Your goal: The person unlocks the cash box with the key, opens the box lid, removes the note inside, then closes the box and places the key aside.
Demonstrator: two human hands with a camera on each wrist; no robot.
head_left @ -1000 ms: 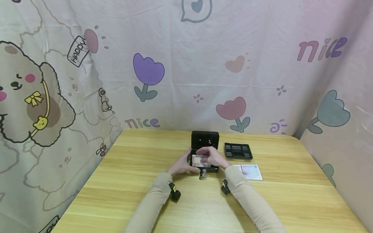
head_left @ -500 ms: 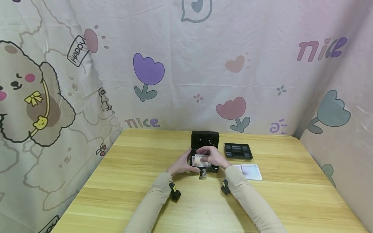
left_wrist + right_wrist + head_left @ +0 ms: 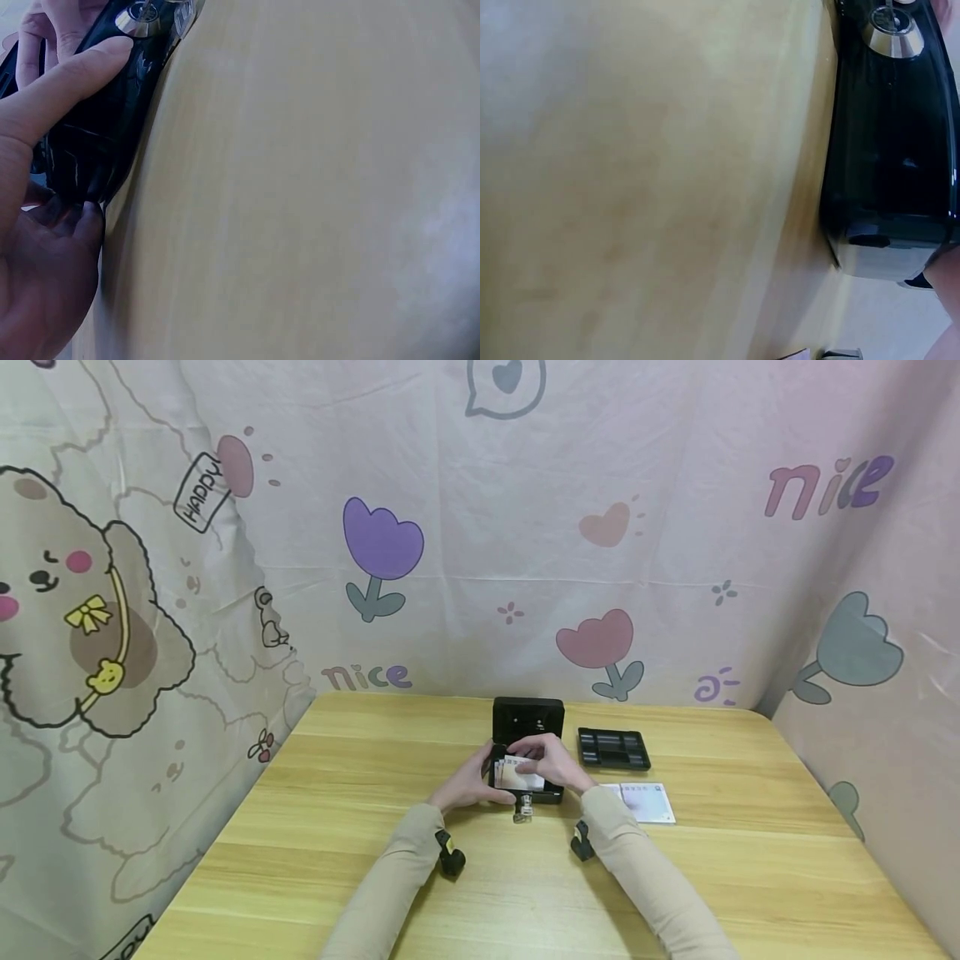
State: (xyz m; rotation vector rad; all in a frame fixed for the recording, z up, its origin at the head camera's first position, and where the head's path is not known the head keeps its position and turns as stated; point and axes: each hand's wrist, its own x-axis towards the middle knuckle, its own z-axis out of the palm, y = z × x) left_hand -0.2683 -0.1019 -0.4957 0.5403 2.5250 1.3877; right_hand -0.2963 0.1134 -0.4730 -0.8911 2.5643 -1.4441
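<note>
A black cash box [image 3: 553, 796] stands on the table with its lid [image 3: 517, 714] raised. My left hand [image 3: 467, 783] grips the box at its left end, thumb along the front wall beside the round metal lock [image 3: 140, 18]. Paper banknotes [image 3: 513, 777] lie slightly fanned inside the box. Over them, my right hand [image 3: 555, 763] pinches the notes, thumb on their face and fingers toward their far edge. Keys [image 3: 523, 810] hang from the lock at the front. In the right wrist view the box [image 3: 889, 142] hides most of the right hand.
A black compartment tray [image 3: 613, 749] lies right of the box. More banknotes [image 3: 651, 802] rest on the wooden table [image 3: 360, 760] in front of that tray, partly behind the right wrist. A printed curtain [image 3: 465, 527] hangs behind the table and along its sides.
The notes in the box have shifted and spread into a slight fan under my right hand, whose fingers moved a little. The left hand keeps its grip on the box.
</note>
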